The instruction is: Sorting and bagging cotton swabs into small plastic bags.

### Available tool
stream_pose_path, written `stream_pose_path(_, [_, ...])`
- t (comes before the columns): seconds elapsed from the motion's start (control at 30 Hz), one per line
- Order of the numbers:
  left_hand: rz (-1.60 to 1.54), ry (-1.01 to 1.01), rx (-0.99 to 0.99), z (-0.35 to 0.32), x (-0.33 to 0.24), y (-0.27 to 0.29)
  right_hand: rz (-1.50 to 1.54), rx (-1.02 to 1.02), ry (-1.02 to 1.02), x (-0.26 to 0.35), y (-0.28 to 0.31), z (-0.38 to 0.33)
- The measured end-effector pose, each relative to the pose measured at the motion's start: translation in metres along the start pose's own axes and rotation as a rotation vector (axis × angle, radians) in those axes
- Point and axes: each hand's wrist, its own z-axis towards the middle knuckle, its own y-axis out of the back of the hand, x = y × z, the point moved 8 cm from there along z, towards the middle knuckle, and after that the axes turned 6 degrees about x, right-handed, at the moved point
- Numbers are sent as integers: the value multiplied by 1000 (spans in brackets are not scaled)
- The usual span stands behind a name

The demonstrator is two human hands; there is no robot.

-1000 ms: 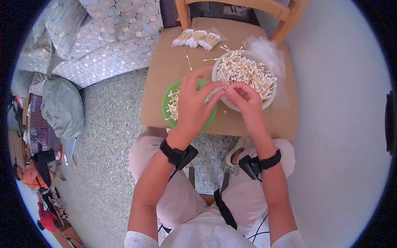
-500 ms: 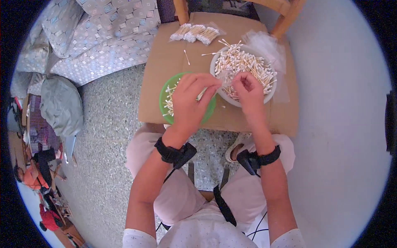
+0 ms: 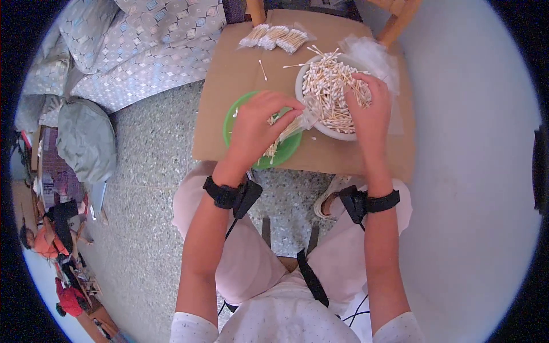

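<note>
Over the green plate (image 3: 237,117), the left hand (image 3: 257,128) pinches a small clear bag (image 3: 297,123) with cotton swabs in it (mouth angled toward the white bowl (image 3: 303,111)). Right of the plate, the right hand (image 3: 369,108) closes on loose swabs (image 3: 329,86) in that bowl.

Your table (image 3: 229,131), upper centre of frame: plate (image 3: 235,114) at left, bowl (image 3: 311,123) of swabs (image 3: 331,86) just right of it, swab packets (image 3: 273,37) behind at top, one loose swab (image 3: 263,70) between. Bedding (image 3: 143,46) upper left.
</note>
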Motion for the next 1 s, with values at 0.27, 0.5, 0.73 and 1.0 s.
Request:
stream_pose_path(0.27, [35,25,130,-1,3,-5,-66,61,-66,-11,-8,-10])
stream_pose_path(0.5, [-440,229,-99,-3,39,2,-83,98,-146,-13,-6,-9])
stream_pose_path(0.73, [-323,340,-202,-1,42,14,-84,125,-79,-8,-7,-9])
stream_pose_path(1.0, [-459,316,-277,0,41,11,-187,139,-14,3,-9,-15])
